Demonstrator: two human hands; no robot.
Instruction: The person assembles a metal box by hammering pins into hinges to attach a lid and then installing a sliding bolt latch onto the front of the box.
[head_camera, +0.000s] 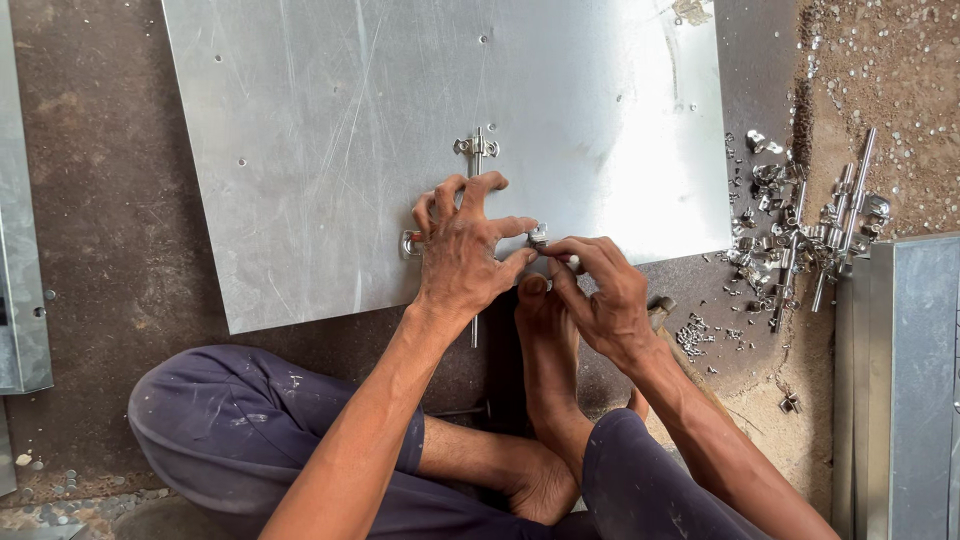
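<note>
A large shiny metal sheet (330, 130) lies flat on the floor in front of me. A metal latch rod with brackets (476, 148) runs down its middle toward the near edge. My left hand (462, 250) presses down on the lower bracket of that rod, fingers spread over it. My right hand (600, 290) pinches a small metal fastener (540, 236) at the bracket's right end, next to my left fingertips. My bare foot (545, 340) rests against the sheet's near edge, between my hands.
A pile of loose metal rods, brackets and small fasteners (800, 225) lies on the floor to the right. A grey metal box section (900, 400) stands at the far right. Another metal piece (20, 250) lines the left edge. My bent legs fill the foreground.
</note>
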